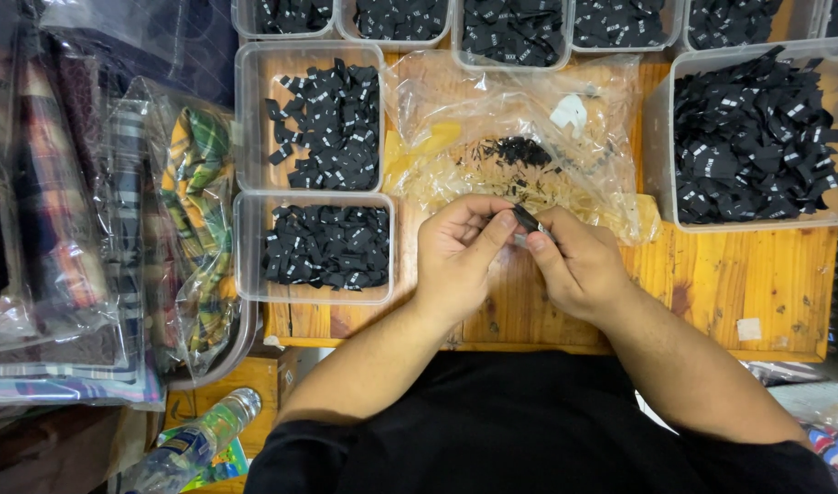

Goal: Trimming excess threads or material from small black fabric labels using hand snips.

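My left hand (455,252) and my right hand (579,265) meet over the wooden table (739,284), fingertips together. Between them they pinch a small black fabric label (528,220). My left hand curls loosely, thumb and forefinger on the label's left end. My right hand grips its right end. Just beyond the hands lies a crumpled clear plastic bag (519,128) with a small heap of black labels and pale scraps inside.
Clear plastic tubs of black labels surround the spot: two at the left (323,119) (318,247), a large one at the right (757,137), several along the back. Bagged plaid fabrics (98,229) lie far left. A plastic bottle (194,444) lies at the lower left.
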